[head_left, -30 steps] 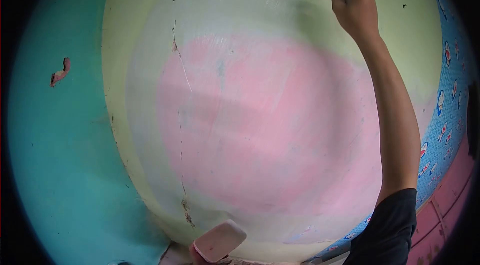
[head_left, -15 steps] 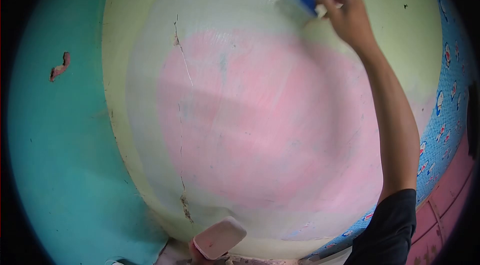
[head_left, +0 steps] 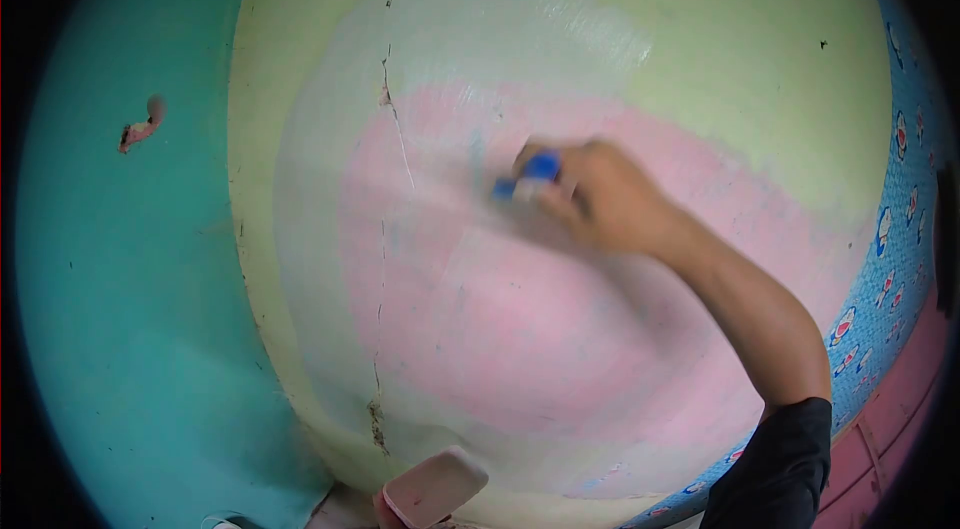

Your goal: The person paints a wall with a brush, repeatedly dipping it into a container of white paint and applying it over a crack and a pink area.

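My right hand [head_left: 622,197] is closed around the blue handle of a paintbrush [head_left: 542,167], smeared by motion in front of the pink patch [head_left: 520,319] on the wall. The brush's bristles are mostly hidden behind the fingers. At the bottom edge, the fingers of my left hand [head_left: 385,509] grip the side of a pale pink plastic tub [head_left: 437,489], which is tilted. Around the pink patch lies a greyish-white painted band [head_left: 325,149], with wet shiny streaks at its upper right.
A thin crack [head_left: 381,329] runs down the yellow-green wall [head_left: 760,49]. The teal wall [head_left: 130,279] on the left has a chipped spot [head_left: 138,132]. Blue patterned covering [head_left: 885,239] borders the right side, above a pink panel [head_left: 890,419].
My right hand has swept the brush down and left, from the upper wall to the middle of the pink patch. The view has shifted slightly; my left hand still holds the tub.
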Demonstrator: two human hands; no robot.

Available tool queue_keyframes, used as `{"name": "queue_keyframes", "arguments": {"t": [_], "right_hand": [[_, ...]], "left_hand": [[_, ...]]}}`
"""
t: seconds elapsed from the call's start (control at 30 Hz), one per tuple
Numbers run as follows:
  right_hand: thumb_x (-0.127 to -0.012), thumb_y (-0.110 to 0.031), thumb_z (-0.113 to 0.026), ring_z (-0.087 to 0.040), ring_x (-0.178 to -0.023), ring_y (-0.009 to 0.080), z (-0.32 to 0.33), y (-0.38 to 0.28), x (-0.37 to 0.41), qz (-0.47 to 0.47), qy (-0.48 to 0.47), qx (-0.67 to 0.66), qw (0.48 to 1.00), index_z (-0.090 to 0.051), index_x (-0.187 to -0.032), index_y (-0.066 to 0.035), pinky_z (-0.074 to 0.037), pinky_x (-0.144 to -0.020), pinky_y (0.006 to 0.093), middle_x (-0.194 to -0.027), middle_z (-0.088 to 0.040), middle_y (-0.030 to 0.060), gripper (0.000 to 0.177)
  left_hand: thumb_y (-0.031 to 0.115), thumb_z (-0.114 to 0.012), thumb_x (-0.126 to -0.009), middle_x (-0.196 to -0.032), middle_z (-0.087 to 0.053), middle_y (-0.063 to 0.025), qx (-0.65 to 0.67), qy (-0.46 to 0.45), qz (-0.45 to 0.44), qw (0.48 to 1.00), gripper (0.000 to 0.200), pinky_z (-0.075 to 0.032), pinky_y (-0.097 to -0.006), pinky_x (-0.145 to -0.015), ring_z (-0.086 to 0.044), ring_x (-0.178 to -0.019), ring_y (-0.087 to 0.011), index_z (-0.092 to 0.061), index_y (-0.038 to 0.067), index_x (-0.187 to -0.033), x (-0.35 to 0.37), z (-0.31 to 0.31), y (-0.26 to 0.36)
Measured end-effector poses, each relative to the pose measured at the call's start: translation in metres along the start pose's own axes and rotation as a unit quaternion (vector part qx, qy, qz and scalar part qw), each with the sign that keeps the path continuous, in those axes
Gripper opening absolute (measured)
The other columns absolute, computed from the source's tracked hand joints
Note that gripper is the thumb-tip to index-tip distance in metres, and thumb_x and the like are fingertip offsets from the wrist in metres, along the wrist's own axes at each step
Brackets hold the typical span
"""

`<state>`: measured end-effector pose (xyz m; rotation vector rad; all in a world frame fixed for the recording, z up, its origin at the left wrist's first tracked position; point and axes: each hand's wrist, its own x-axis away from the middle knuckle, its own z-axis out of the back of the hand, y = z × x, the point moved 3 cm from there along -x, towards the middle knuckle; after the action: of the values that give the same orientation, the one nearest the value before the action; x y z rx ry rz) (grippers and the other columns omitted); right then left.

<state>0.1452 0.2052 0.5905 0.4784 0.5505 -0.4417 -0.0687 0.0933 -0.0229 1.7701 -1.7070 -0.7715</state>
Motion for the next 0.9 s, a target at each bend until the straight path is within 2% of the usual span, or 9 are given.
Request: {"name": "queue_keyframes", "arguments": {"t": [0.03,0.13,0.2,0.23,0.3,0.37,0.43,0.53,0.9], "right_hand": [[-0.095,-0.016,-0.065,-0.069,-0.072,0.0374,0.013,0.026,-0.011,0.021,0.081,0.041,0.996,-0.065,-0.100,-0.002,-0.054,-0.069,0.0474,-0.074,-0.069,0.0164,0.015],[-0.097,-0.022,-0.067,-0.072,-0.076,0.0223,0.093,0.080,-0.037,-0.022,0.311,0.035,0.950,-0.072,-0.113,-0.002,-0.055,-0.068,0.0371,-0.084,-0.075,0.0157,0.026],[-0.098,-0.019,-0.066,-0.072,-0.075,0.0244,0.123,0.067,-0.041,-0.073,0.446,0.086,0.888,-0.073,-0.110,-0.005,-0.053,-0.068,0.0367,-0.085,-0.075,0.0153,0.020],[-0.097,-0.017,-0.066,-0.072,-0.075,0.0261,0.121,0.062,-0.041,-0.090,0.439,0.117,0.886,-0.072,-0.110,-0.007,-0.054,-0.068,0.0378,-0.086,-0.075,0.0146,0.018],[-0.093,-0.012,-0.065,-0.071,-0.080,0.0285,0.097,0.055,-0.038,-0.050,0.394,0.186,0.899,-0.070,-0.112,-0.011,-0.054,-0.068,0.0402,-0.092,-0.074,0.0128,0.020],[-0.084,-0.006,-0.064,-0.069,-0.090,0.0300,0.036,0.036,-0.030,0.055,0.258,0.320,0.910,-0.066,-0.115,-0.014,-0.056,-0.070,0.0422,-0.103,-0.071,0.0080,0.032],[-0.084,-0.008,-0.063,-0.070,-0.091,0.0305,-0.035,-0.010,-0.006,0.130,0.095,0.255,0.954,-0.062,-0.108,-0.015,-0.058,-0.068,0.0416,-0.096,-0.068,0.0092,0.026],[-0.089,-0.009,-0.064,-0.071,-0.083,0.0279,-0.098,-0.064,0.019,0.125,-0.098,0.118,0.980,-0.065,-0.110,-0.011,-0.058,-0.072,0.0424,-0.096,-0.071,0.0096,0.021],[-0.091,-0.008,-0.070,-0.071,-0.074,0.0262,0.086,0.040,-0.087,-0.119,0.454,0.106,0.876,-0.071,-0.107,-0.008,-0.055,-0.068,0.0349,-0.088,-0.075,0.0139,0.016]], "left_hand": [[0.038,-0.078,-0.087,-0.147,-0.052,-0.0161,0.217,0.017,0.092,0.972,0.076,-0.054,-0.0620,-0.097,-0.055,-0.131,-0.0405,-0.045,0.008,-0.149,-0.001,0.001,-0.004],[0.056,-0.064,-0.093,-0.150,-0.050,-0.0173,-0.070,0.013,-0.003,0.997,0.077,-0.052,-0.0643,-0.099,-0.053,-0.134,-0.0418,-0.045,0.008,-0.150,-0.004,0.015,-0.021],[0.060,-0.062,-0.092,-0.149,-0.050,-0.0184,0.150,-0.021,0.065,0.986,0.079,-0.053,-0.0632,-0.098,-0.054,-0.133,-0.0419,-0.046,0.008,-0.149,-0.001,0.008,-0.009],[0.062,-0.061,-0.092,-0.149,-0.051,-0.0189,0.257,-0.037,0.099,0.961,0.080,-0.054,-0.0627,-0.098,-0.054,-0.133,-0.0420,-0.046,0.008,-0.149,0.002,0.005,-0.004],[0.076,-0.042,-0.090,-0.150,-0.050,-0.0196,-0.139,-0.092,-0.250,0.954,0.091,-0.053,-0.0646,-0.097,-0.054,-0.132,-0.0437,-0.045,0.008,-0.151,0.003,0.007,0.015],[0.083,-0.034,-0.089,-0.149,-0.051,-0.0201,-0.208,-0.090,-0.254,0.940,0.098,-0.054,-0.0651,-0.095,-0.055,-0.131,-0.0448,-0.044,0.008,-0.151,-0.002,0.015,0.013],[0.083,-0.037,-0.088,-0.148,-0.052,-0.0204,0.061,-0.033,0.073,0.995,0.098,-0.056,-0.0644,-0.093,-0.056,-0.130,-0.0453,-0.045,0.008,-0.151,-0.009,0.033,-0.008],[0.084,-0.037,-0.088,-0.149,-0.051,-0.0206,0.111,0.013,0.101,0.989,0.099,-0.054,-0.0671,-0.092,-0.056,-0.129,-0.0471,-0.044,0.009,-0.152,-0.014,0.025,0.007],[0.087,-0.036,-0.085,-0.150,-0.051,-0.0188,0.187,0.045,0.175,0.966,0.101,-0.057,-0.0644,-0.086,-0.058,-0.126,-0.0466,-0.044,0.012,-0.153,-0.050,0.080,0.043]]}}
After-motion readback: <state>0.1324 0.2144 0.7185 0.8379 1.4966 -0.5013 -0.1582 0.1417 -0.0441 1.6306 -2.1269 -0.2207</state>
